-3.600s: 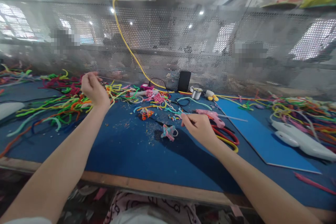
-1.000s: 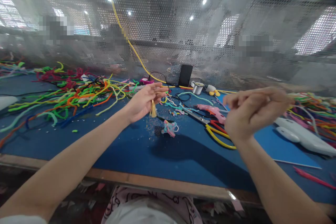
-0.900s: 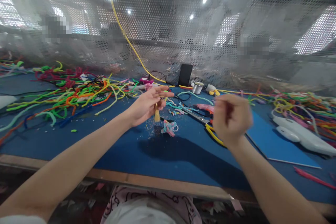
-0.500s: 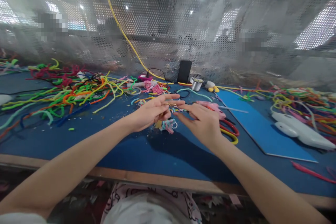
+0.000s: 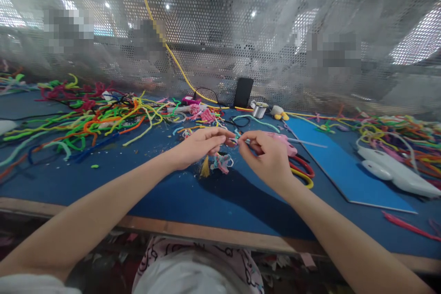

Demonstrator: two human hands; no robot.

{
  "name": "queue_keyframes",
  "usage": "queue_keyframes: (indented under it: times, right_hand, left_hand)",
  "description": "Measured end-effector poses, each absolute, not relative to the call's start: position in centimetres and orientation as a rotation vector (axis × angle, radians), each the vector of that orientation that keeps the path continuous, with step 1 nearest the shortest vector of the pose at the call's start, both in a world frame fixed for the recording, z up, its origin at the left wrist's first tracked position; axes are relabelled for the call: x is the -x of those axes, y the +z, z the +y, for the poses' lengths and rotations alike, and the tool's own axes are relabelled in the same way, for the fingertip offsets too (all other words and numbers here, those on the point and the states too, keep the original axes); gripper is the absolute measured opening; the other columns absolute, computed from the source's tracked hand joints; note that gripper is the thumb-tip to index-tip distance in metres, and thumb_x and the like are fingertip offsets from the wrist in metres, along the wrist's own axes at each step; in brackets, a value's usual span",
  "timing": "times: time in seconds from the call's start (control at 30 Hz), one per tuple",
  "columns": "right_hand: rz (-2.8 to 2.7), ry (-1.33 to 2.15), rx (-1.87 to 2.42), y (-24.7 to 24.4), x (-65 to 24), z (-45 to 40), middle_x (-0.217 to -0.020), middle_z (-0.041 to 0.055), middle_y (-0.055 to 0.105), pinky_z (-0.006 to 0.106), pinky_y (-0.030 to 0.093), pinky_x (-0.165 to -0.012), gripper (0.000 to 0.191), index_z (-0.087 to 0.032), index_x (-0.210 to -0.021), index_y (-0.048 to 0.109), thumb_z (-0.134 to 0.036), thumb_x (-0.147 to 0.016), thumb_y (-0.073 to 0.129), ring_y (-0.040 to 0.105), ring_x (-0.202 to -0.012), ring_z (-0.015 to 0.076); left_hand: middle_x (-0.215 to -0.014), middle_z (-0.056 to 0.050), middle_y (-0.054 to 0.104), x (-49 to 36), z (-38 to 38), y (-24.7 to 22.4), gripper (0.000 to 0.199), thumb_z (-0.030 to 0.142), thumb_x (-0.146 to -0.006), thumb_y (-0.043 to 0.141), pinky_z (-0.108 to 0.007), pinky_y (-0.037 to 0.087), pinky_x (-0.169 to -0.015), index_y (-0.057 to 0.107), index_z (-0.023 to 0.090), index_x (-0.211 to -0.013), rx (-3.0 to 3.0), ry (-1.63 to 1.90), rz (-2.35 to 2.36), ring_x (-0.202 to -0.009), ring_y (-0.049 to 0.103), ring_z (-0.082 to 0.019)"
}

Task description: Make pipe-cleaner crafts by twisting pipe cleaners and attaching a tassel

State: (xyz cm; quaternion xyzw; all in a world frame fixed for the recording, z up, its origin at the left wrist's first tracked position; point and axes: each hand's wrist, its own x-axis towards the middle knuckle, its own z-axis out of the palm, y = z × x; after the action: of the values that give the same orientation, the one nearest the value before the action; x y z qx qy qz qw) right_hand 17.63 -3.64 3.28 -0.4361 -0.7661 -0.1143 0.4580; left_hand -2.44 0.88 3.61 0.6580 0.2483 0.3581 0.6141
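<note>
Pinching at thumb and forefinger, the left hand [image 5: 201,148] and right hand [image 5: 270,161] appear engaged in fine work calling for steadiness. Below the fingers: a blue-and-pink fuzzy figure [image 5: 222,163], then a golden thread tassel [image 5: 205,168]; between fingertips, a tiny pale item [image 5: 233,141]. No legible writing.

The person wore a pale top [image 5: 195,275], with a white sleeve [image 5: 36,284] at the left arm. Pink cloth [image 5: 150,257] with dark, curling lines showed around it. The left hand [image 5: 201,146] and right hand [image 5: 267,156] were bare.
</note>
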Motion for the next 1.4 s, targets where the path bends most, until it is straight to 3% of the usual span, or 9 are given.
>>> queue_keyframes:
  times: [0.13, 0.27, 0.43, 0.67, 0.83, 1.0, 1.1, 1.2, 1.4]
  right_hand:
    - [-1.878, -0.226, 1.061, 3.5, -17.8, -3.7, -0.052, -0.0062, 0.045, 0.022, 0.030, -0.046, 0.017, -0.016, -0.082, 0.067, -0.028, -0.092, 0.059, 0.038, -0.043, 0.0071]
    - [-1.989, -0.174, 1.036, 3.4, -17.7, -3.7, -0.046, -0.0074, 0.045, 0.023, 0.028, -0.043, 0.019, -0.015, -0.093, 0.075, -0.030, -0.091, 0.065, 0.037, -0.040, 0.0070]
    - [-2.064, -0.181, 0.958, 3.1, -17.3, -4.3, -0.060, -0.0018, 0.068, 0.022, 0.035, -0.045, 0.028, -0.013, -0.115, 0.074, -0.027, -0.092, 0.064, 0.050, -0.044, 0.0080]
    - [-2.043, -0.380, 0.805, 3.0, -17.4, -4.5, -0.072, 0.0005, 0.076, 0.020, 0.044, -0.055, 0.015, -0.020, -0.099, 0.076, -0.021, -0.094, 0.061, 0.066, -0.056, 0.0094]
    - [-1.995, -0.359, 0.910, 3.3, -17.4, -4.5, -0.047, -0.0062, 0.053, 0.022, 0.033, -0.045, 0.012, -0.019, -0.090, 0.074, -0.023, -0.090, 0.062, 0.044, -0.039, 0.0070]
    - [-1.909, -0.139, 1.039, 3.3, -17.4, -4.3, -0.048, -0.0082, 0.037, 0.022, 0.028, -0.044, 0.015, -0.017, -0.087, 0.073, -0.027, -0.087, 0.061, 0.032, -0.041, 0.0069]
    - [-1.900, -0.092, 1.068, 3.4, -17.4, -4.3, -0.049, -0.0081, 0.035, 0.023, 0.028, -0.045, 0.015, -0.017, -0.085, 0.072, -0.027, -0.087, 0.062, 0.031, -0.043, 0.0070]
    - [-1.908, -0.121, 1.087, 4.0, -17.4, -4.6, -0.050, -0.0070, 0.038, 0.024, 0.032, -0.048, 0.014, -0.018, -0.086, 0.072, -0.027, -0.088, 0.062, 0.034, -0.045, 0.0081]
    - [-1.881, 0.004, 1.086, 6.0, -18.0, -5.7, -0.080, 0.0043, 0.061, 0.028, 0.047, -0.059, 0.035, -0.020, -0.126, 0.068, -0.031, -0.100, 0.047, 0.055, -0.064, 0.0137]
  left_hand:
    - [-0.093, -0.002, 0.058, 2.5, 1.0, 3.4, 0.022, 0.013, -0.094, 0.046, -0.022, 0.033, -0.055, 0.059, 0.017, -0.112, -1.522, 0.891, 0.469, -0.054, 0.035, -0.003]
    - [-0.109, -0.003, 0.055, 2.5, 0.3, 3.5, 0.020, 0.010, -0.094, 0.047, -0.023, 0.034, -0.056, 0.054, 0.020, -0.110, -1.507, 0.983, 0.310, -0.055, 0.037, -0.002]
    - [-0.127, -0.006, 0.051, 2.2, -0.4, 3.4, 0.017, 0.017, -0.099, 0.048, -0.023, 0.036, -0.056, 0.051, 0.023, -0.114, -1.567, 0.989, 0.270, -0.055, 0.037, -0.001]
    - [-0.133, -0.009, 0.049, 1.7, -0.7, 3.0, 0.022, 0.028, -0.098, 0.056, -0.021, 0.035, -0.053, 0.049, 0.023, -0.118, -1.514, 0.934, 0.227, -0.055, 0.036, 0.000]
    - [-0.107, -0.004, 0.059, 1.7, -0.7, 3.2, 0.026, 0.038, -0.097, 0.056, -0.021, 0.036, -0.056, 0.056, 0.018, -0.113, -1.537, 0.909, 0.423, -0.059, 0.042, -0.004]
    - [-0.090, -0.003, 0.067, 1.5, -0.4, 3.2, 0.020, 0.033, -0.089, 0.067, -0.024, 0.045, -0.076, 0.065, 0.015, -0.097, -1.692, 0.965, 0.587, -0.081, 0.059, -0.011]
    - [-0.085, -0.004, 0.069, 1.4, -0.4, 3.4, 0.023, 0.037, -0.086, 0.070, -0.025, 0.046, -0.074, 0.067, 0.014, -0.088, -1.649, 0.955, 0.677, -0.078, 0.060, -0.012]
    - [-0.075, -0.003, 0.066, 1.4, -0.6, 3.6, 0.028, 0.041, -0.081, 0.074, -0.022, 0.042, -0.061, 0.068, 0.014, -0.081, -1.571, 0.896, 0.701, -0.067, 0.056, -0.010]
    - [-0.079, -0.001, 0.066, 1.1, -0.9, 3.7, 0.026, 0.037, -0.077, 0.079, -0.020, 0.033, -0.055, 0.070, 0.013, -0.083, -1.319, 0.937, 0.612, -0.060, 0.046, -0.005]
